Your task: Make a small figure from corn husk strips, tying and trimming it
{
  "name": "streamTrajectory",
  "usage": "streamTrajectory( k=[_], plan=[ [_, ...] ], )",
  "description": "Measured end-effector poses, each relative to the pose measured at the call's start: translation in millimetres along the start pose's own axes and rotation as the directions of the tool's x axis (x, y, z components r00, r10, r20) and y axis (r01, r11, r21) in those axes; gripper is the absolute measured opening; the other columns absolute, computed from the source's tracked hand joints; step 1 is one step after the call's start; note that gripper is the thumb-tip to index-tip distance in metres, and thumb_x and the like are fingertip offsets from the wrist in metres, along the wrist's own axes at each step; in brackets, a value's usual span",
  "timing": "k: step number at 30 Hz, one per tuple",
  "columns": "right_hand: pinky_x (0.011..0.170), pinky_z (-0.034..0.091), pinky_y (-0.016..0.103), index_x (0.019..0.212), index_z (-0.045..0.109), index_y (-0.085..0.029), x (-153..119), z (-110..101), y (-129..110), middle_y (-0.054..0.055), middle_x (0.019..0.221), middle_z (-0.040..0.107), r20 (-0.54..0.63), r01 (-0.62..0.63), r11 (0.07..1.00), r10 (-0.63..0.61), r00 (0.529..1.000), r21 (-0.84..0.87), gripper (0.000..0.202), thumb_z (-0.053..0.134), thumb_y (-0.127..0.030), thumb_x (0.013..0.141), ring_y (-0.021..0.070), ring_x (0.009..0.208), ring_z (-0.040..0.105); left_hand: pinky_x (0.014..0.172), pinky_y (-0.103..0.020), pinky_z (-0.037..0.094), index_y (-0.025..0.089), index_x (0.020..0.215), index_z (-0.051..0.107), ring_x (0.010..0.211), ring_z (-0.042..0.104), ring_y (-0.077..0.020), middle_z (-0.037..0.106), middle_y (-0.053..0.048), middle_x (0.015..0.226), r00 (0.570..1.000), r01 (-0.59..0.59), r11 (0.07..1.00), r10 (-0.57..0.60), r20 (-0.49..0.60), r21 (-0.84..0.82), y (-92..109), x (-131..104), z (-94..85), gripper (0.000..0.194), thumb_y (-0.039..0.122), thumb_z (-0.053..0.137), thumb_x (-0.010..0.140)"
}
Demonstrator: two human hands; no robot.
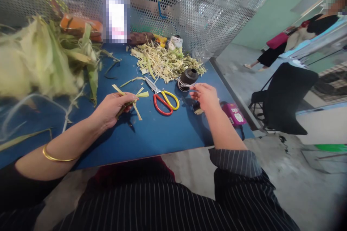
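On the left side of the blue table, my left hand [115, 106] pinches a small bundle of pale green husk strips [137, 105], whose ends fan out past the fingertips. My right hand [204, 95] is at the right, its thumb and forefinger closed at the pale cord wound round a black spool [189, 78]. Between the hands lie scissors [162, 97] with one red and one yellow handle, blades pointing up and left. Whether the cord runs to the husk bundle cannot be seen.
Large corn husks [40, 57] are heaped at the left. Cut husk scraps [168, 61] lie before a perforated metal screen [217, 11]. A purple box [233, 113] sits near the right edge. Beyond are a black chair [284, 97] and a person [282, 43].
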State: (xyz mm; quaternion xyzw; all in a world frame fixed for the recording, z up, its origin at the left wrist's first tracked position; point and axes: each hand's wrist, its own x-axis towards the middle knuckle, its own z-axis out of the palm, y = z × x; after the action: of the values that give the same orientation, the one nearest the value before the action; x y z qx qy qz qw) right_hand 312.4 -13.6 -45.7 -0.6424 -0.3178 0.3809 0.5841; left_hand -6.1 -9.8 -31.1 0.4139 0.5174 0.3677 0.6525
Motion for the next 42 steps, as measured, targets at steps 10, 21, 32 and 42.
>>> streamTrajectory(
  k=[10, 21, 32, 42],
  plan=[
    [0.048, 0.044, 0.019, 0.073, 0.058, -0.017, -12, 5, -19, -0.004, 0.06, 0.059, 0.051, 0.152, 0.985, -0.157, 0.986, 0.083, 0.014, 0.068, -0.025, 0.068, 0.0055, 0.047, 0.053, 0.043, -0.019, 0.039, 0.014, 0.064, 0.069, 0.048, 0.046, -0.0064, 0.06, -0.003, 0.062, 1.0, -0.016, 1.0, 0.016, -0.009, 0.001, -1, 2, -1.5, 0.014, 0.026, 0.075, 0.06],
    [0.052, 0.043, 0.021, 0.072, 0.059, -0.02, -37, -3, -30, -0.003, 0.065, 0.057, 0.113, 0.213, 0.975, -0.219, 0.969, 0.065, 0.012, 0.067, -0.028, 0.069, 0.0075, 0.055, 0.053, 0.042, -0.017, 0.038, 0.014, 0.065, 0.069, 0.049, 0.046, -0.0061, 0.059, -0.002, 0.062, 1.0, -0.015, 1.0, 0.015, -0.005, 0.002, 0, 0, -1.6, 0.015, 0.026, 0.075, 0.061],
    [0.058, 0.045, 0.023, 0.078, 0.057, -0.02, -60, -6, -6, 0.0, 0.08, 0.067, 0.15, 0.251, 0.968, -0.246, 0.958, -0.022, 0.015, 0.063, -0.034, 0.076, 0.0099, 0.062, 0.061, 0.043, -0.017, 0.039, 0.014, 0.066, 0.069, 0.048, 0.047, -0.0057, 0.06, -0.002, 0.062, 1.0, -0.001, 1.0, 0.001, -0.022, -0.003, 2, -1, -0.3, 0.014, 0.025, 0.075, 0.061],
    [0.059, 0.04, 0.029, 0.089, 0.063, -0.021, -56, -9, -5, 0.006, 0.089, 0.067, 0.155, 0.388, 0.479, -0.455, 0.877, -0.788, 0.021, 0.052, -0.038, 0.084, 0.016, 0.062, 0.058, 0.042, -0.017, 0.038, 0.013, 0.065, 0.068, 0.047, 0.046, -0.0056, 0.06, -0.002, 0.062, 1.0, -0.026, 1.0, 0.026, 0.0, -0.004, -1, 1, -1.6, 0.014, 0.026, 0.075, 0.062]
  ],
)
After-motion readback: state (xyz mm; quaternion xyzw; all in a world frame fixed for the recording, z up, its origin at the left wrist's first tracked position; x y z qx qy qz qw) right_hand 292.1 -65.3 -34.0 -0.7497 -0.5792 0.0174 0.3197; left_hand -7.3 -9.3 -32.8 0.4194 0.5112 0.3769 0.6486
